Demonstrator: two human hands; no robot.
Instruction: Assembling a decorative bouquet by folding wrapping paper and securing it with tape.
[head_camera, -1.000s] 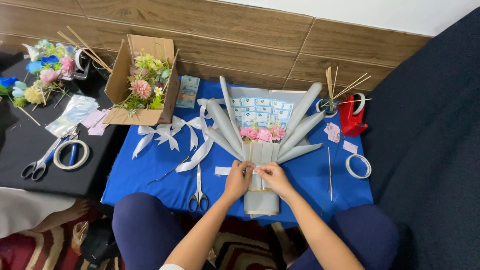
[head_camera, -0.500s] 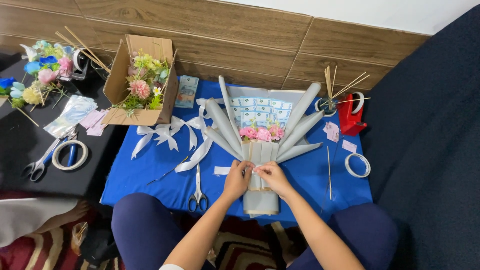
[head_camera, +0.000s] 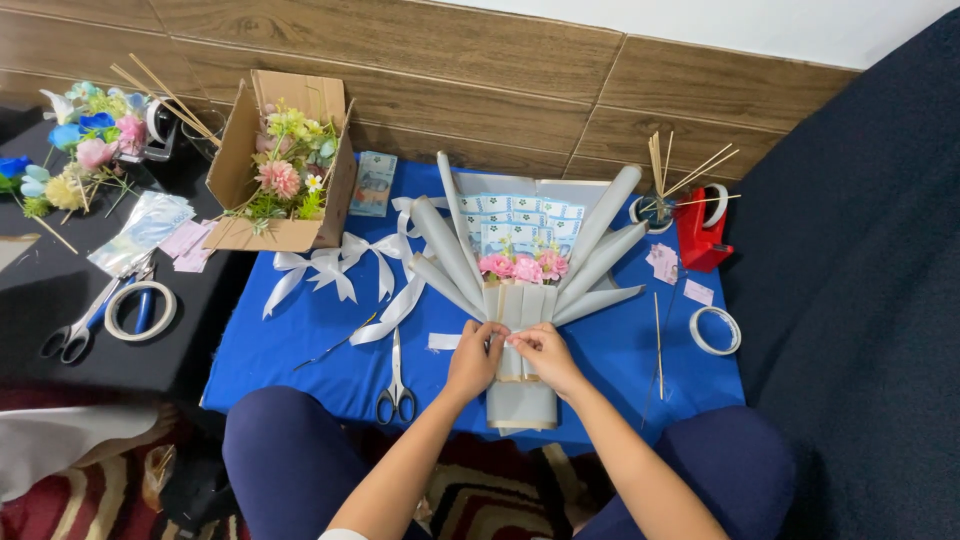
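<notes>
At the lower centre of the frame we have both hands on the stem of the grey paper bouquet (head_camera: 520, 330), which lies on the blue cloth (head_camera: 300, 340). Our left hand (head_camera: 473, 360) and right hand (head_camera: 545, 355) are pinched together on the wrap where the folds gather, fingertips nearly touching; whether tape sits under them we cannot tell. We judge the risk to be here: the stiff paper rolls fan outward, so a loose pinch could let the folds spring apart and shift the pink flowers (head_camera: 525, 266) and the folded notes tucked above them.

Just left of our left hand lie the silver scissors (head_camera: 397, 385), blades pointing up the frame, close enough to catch a sleeve or the white ribbon bows (head_camera: 340, 270) beyond.

Further up, at the upper left, the cardboard box (head_camera: 290, 235) stands tipped open, holding artificial flowers in pink, yellow and green. At the upper right, a small round holder (head_camera: 650, 212) holds thin wooden sticks, beside the red tape dispenser (head_camera: 700, 230); a tape roll (head_camera: 715, 330) lies below it.
</notes>
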